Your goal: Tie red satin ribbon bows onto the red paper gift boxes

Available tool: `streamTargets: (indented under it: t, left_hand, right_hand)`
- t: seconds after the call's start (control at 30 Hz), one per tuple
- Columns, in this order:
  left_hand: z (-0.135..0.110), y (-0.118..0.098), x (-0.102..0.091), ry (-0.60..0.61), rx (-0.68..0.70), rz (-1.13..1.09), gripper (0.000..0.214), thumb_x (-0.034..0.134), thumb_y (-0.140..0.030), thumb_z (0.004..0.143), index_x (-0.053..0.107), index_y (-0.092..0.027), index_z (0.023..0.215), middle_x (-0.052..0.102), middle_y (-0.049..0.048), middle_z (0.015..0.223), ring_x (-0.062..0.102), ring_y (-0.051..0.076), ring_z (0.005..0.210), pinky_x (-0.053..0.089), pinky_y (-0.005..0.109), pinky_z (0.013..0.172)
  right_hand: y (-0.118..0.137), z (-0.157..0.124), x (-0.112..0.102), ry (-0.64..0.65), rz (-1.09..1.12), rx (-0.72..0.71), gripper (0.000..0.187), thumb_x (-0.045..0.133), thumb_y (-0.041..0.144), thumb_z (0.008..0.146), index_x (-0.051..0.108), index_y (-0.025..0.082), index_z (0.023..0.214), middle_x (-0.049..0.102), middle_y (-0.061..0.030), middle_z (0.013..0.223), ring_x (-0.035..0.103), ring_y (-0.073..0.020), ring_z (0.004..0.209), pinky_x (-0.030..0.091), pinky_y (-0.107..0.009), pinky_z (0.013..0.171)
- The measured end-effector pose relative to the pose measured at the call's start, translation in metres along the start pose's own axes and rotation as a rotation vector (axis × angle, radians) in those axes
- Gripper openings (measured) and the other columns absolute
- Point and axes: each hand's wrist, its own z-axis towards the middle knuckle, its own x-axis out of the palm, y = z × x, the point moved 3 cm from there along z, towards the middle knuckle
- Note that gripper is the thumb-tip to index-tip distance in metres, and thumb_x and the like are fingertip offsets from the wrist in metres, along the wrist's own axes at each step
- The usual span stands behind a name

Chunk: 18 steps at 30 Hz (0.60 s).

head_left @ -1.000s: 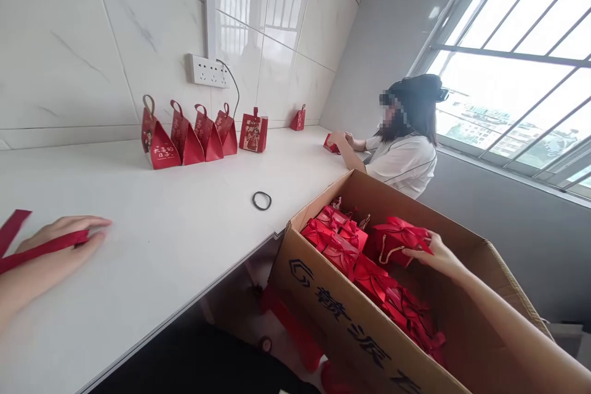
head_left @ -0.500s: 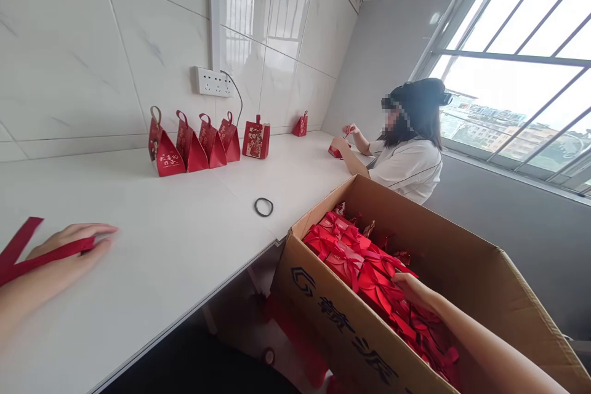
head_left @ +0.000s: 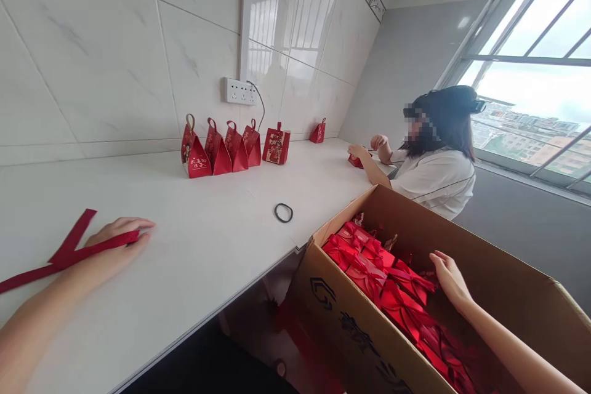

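Observation:
On the white table at the left rests my left hand (head_left: 120, 239), closed on a red ribbon (head_left: 76, 252). One ribbon end shows between thumb and fingers, and the rest trails back over the wrist. Inside the cardboard box (head_left: 351, 332), my right hand (head_left: 449, 277) hovers with fingers stretched out and nothing in them. To its left lie several red gift boxes (head_left: 392, 295) tied with red bows, packed side by side. The far part of the contents is in shadow.
Several red paper gift bags with loop handles (head_left: 221, 151) stand along the tiled wall. A black ring-shaped band (head_left: 283, 213) lies near the table edge. Beyond the carton a co-worker (head_left: 429, 166) sits handling a small red box (head_left: 357, 160). A power strip (head_left: 241, 92) hangs on the wall.
My right hand has come off the red gift boxes and moved towards the carton's far side. The whole view has swung left. My left hand still has the ribbon.

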Motion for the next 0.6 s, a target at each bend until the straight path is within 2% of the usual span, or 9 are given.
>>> streamTargets:
  t: [0.1, 0.17, 0.23, 0.3, 0.37, 0.43, 0.53, 0.6]
  left_hand:
    - [0.001, 0.006, 0.004, -0.023, 0.016, 0.016, 0.028, 0.040, -0.035, 0.078, 0.058, -0.028, 0.099, 0.058, -0.0044, 0.115, 0.054, 0.016, 0.104, 0.041, 0.028, 0.088]
    - [-0.004, 0.003, 0.003, -0.015, 0.038, 0.001, 0.028, 0.040, -0.034, 0.079, 0.059, -0.027, 0.098, 0.058, -0.0020, 0.117, 0.054, 0.018, 0.106, 0.041, 0.028, 0.088]
    - [-0.010, -0.002, 0.001, -0.028, 0.051, -0.037, 0.027, 0.039, -0.034, 0.080, 0.060, -0.025, 0.094, 0.059, 0.0001, 0.114, 0.053, 0.019, 0.109, 0.041, 0.028, 0.091]
    - [-0.017, -0.007, -0.001, -0.029, 0.057, -0.098, 0.028, 0.036, -0.035, 0.082, 0.060, -0.026, 0.092, 0.059, -0.0006, 0.112, 0.052, 0.018, 0.109, 0.041, 0.028, 0.092]
    - [-0.022, -0.009, -0.002, -0.047, 0.041, -0.152, 0.029, 0.034, -0.036, 0.083, 0.060, -0.025, 0.087, 0.060, -0.0006, 0.107, 0.053, 0.017, 0.105, 0.041, 0.029, 0.091]
    - [-0.025, -0.009, -0.002, -0.054, 0.013, -0.207, 0.029, 0.033, -0.036, 0.083, 0.060, -0.025, 0.086, 0.060, -0.0002, 0.106, 0.054, 0.018, 0.102, 0.042, 0.030, 0.089]
    - [-0.027, -0.009, -0.001, -0.052, -0.040, -0.305, 0.027, 0.037, -0.037, 0.082, 0.060, -0.024, 0.088, 0.059, 0.0033, 0.106, 0.054, 0.022, 0.098, 0.043, 0.035, 0.085]
    - [-0.027, -0.009, -0.001, -0.054, -0.071, -0.334, 0.023, 0.044, -0.036, 0.079, 0.060, -0.021, 0.082, 0.061, 0.0066, 0.095, 0.057, 0.024, 0.087, 0.045, 0.037, 0.075]
  right_hand:
    - [0.056, -0.005, 0.032, 0.021, -0.027, -0.264, 0.032, 0.049, 0.037, 0.063, 0.057, 0.021, 0.089, 0.053, -0.0117, 0.110, 0.050, -0.0298, 0.112, 0.038, -0.042, 0.096]
    - [0.105, -0.027, 0.065, 0.107, -0.059, -0.583, 0.024, 0.048, 0.035, 0.067, 0.060, 0.021, 0.080, 0.054, -0.0106, 0.109, 0.057, -0.0264, 0.098, 0.047, -0.040, 0.085]
    - [0.153, -0.064, 0.103, 0.242, -0.078, -0.879, 0.020, 0.048, 0.034, 0.073, 0.062, 0.022, 0.078, 0.054, -0.0095, 0.110, 0.060, -0.0231, 0.089, 0.050, -0.037, 0.074]
    - [0.196, -0.112, 0.142, 0.415, -0.051, -1.130, 0.017, 0.046, 0.030, 0.078, 0.061, 0.023, 0.079, 0.055, -0.0096, 0.109, 0.058, -0.0230, 0.094, 0.050, -0.033, 0.067]
    - [0.231, -0.165, 0.181, 0.622, 0.026, -1.331, 0.016, 0.044, 0.025, 0.082, 0.060, 0.022, 0.082, 0.055, -0.0107, 0.107, 0.057, -0.0224, 0.097, 0.051, -0.033, 0.069]
    - [0.256, -0.219, 0.220, 0.907, 0.088, -1.465, 0.016, 0.044, 0.022, 0.084, 0.059, 0.021, 0.088, 0.053, -0.0122, 0.109, 0.057, -0.0218, 0.096, 0.048, -0.039, 0.081]
    - [0.284, -0.290, 0.274, 1.099, 0.139, -1.547, 0.019, 0.056, 0.028, 0.080, 0.060, 0.022, 0.097, 0.054, -0.0113, 0.112, 0.059, -0.0220, 0.093, 0.049, -0.040, 0.083]
    - [0.297, -0.329, 0.305, 1.208, 0.216, -1.524, 0.028, 0.065, 0.029, 0.073, 0.061, 0.026, 0.101, 0.056, -0.0092, 0.112, 0.057, -0.0238, 0.098, 0.048, -0.039, 0.085]
